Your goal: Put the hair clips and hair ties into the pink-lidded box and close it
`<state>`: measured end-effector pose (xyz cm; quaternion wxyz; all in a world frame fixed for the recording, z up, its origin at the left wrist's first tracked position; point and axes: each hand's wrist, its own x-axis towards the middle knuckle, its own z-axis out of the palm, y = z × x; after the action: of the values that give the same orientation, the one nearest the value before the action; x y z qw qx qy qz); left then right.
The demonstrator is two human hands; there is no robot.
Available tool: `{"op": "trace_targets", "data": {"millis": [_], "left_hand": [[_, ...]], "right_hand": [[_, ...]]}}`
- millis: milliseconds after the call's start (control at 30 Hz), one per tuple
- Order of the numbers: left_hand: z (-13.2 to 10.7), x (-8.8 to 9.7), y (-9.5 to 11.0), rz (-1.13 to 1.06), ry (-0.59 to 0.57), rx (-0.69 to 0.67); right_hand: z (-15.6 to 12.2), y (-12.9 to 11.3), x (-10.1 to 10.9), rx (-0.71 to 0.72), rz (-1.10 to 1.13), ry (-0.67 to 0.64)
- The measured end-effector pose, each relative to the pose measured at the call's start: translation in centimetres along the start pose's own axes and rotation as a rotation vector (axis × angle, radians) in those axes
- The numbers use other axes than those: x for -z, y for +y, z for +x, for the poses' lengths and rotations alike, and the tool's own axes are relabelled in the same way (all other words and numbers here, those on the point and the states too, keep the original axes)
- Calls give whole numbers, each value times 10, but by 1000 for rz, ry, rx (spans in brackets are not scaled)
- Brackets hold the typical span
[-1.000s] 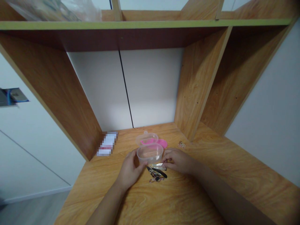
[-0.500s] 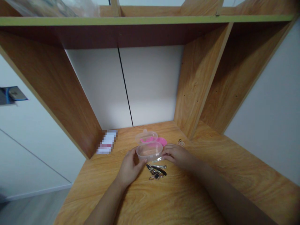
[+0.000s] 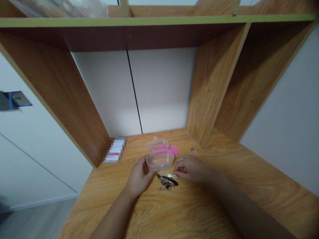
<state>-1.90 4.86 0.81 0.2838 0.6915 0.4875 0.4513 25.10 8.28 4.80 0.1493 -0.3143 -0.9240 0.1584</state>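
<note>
A clear oval plastic box [image 3: 159,166] stands on the wooden desk with its lid [image 3: 157,145] folded back behind it. My left hand [image 3: 140,175] grips the box's left side, thumb at the front and fingers round the far side. Just right of the box, my right hand [image 3: 188,168] pinches the right end of a silver hair clip [image 3: 169,175]. This clip lies at the back of a small pile with a black hair clip [image 3: 171,181] and a ring-like piece with a dark round centre [image 3: 168,187]. The box looks empty inside.
A flat pink piece [image 3: 172,150] lies behind the box. Several small rings [image 3: 193,151] sit near the right divider [image 3: 208,99]. A blurred white packet [image 3: 115,150] lies by the left side panel. A shelf [image 3: 159,20] runs overhead.
My right hand has moved slightly toward me, bringing the silver hair clip from beside the box's front down to the pile. My left hand keeps its grip on the box.
</note>
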Motion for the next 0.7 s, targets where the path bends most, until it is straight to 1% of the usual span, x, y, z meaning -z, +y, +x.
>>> {"op": "trace_targets", "data": {"millis": [67,233,467,600,700], "left_hand": [[0,0,-1,-2,-6,4],[0,-2,-3,-23,-2,3],[-1,-1,-2,-18,34,-2],[-1,0,-3,-2,36,-14],[-1,-1,-4,-5,39,-14]], "right_hand": [[-1,-3,1,1,-4,-5],[-2,-7,0,-24,16,27],[-2,-4,-8,19,52,-16],[-2,-5,-8,11,55,3],[-1,-7,-6,-11,68,-12]]}}
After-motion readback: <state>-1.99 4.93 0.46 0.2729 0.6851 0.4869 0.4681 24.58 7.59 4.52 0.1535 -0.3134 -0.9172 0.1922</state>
